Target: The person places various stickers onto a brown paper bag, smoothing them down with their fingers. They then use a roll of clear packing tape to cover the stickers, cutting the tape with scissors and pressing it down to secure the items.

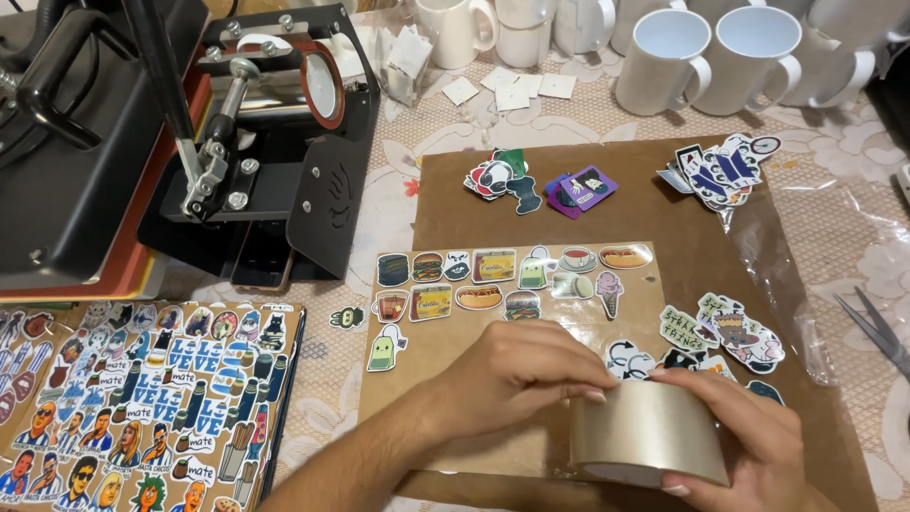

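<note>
Patterned cloth covers the counter, and a brown cardboard sheet lies across its middle. At the lower right of the frame the right hand cups a wide roll of clear packing tape from below and behind, its fingers curled round the roll. The left hand comes in from the lower centre and rests on top of the roll, its fingers pinched narrow at the tape's upper edge. The roll sits just above the near edge of a smaller tan card that carries rows of food stickers.

More loose stickers lie in small heaps at the upper centre and in a clear bag toward the upper right, with another cluster just beyond the right hand. A pair of scissors lies at the right edge. White mugs stand in a row along the top. A black mug press fills the upper left, and printed sticker sheets fill the lower left.
</note>
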